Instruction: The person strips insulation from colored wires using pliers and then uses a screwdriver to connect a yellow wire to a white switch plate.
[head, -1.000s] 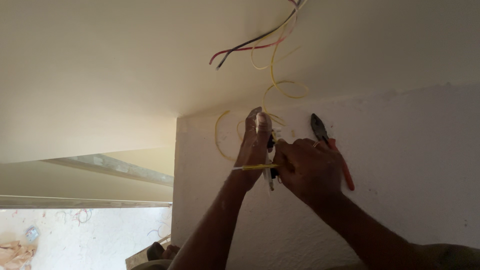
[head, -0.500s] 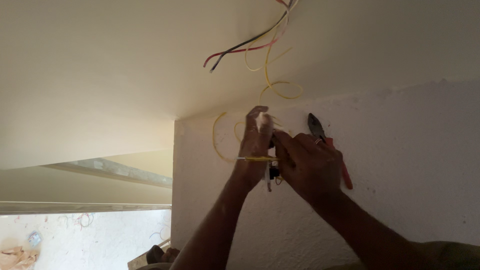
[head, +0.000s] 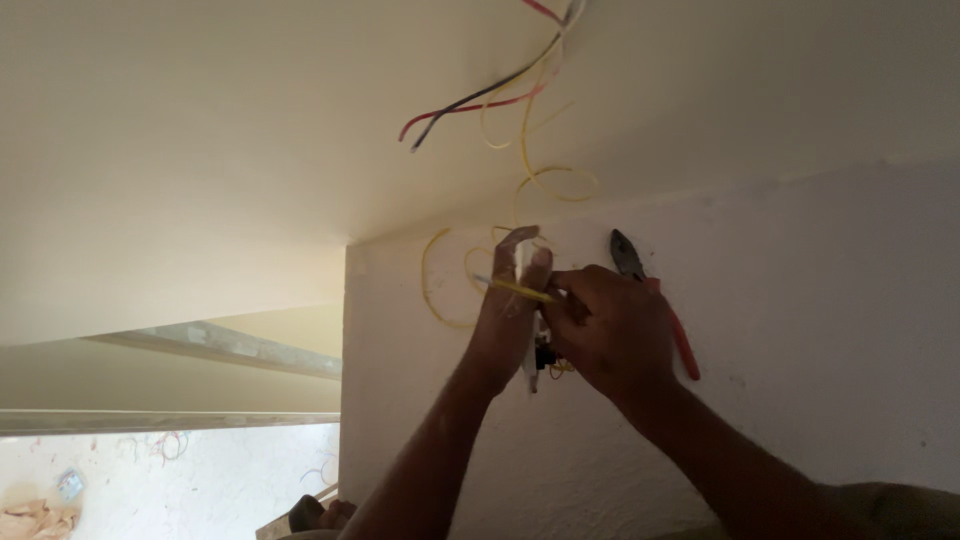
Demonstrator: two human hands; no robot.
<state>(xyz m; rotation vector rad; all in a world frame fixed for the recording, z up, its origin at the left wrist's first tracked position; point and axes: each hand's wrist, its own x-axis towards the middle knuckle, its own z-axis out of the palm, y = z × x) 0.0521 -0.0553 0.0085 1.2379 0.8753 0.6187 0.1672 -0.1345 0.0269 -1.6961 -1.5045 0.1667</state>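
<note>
My left hand (head: 512,305) is raised against a white wall (head: 800,300) just under the ceiling and grips a small white fitting (head: 532,352). My right hand (head: 610,325) holds red-handled pliers (head: 650,295), jaws pointing up, and pinches a yellow wire (head: 515,290) that crosses the left hand. Yellow wire loops (head: 440,285) curl on the wall to the left. A bundle of red, dark and yellow wires (head: 480,100) hangs from the ceiling above.
The wall ends in a corner edge (head: 345,380) to the left. Beyond it runs a ledge (head: 220,345) and, far below, a pale floor with wire scraps (head: 160,445) and debris.
The view has shifted slightly downward and left. Both hands stay together at the fitting; the yellow wire end now slants up to the left across the left hand.
</note>
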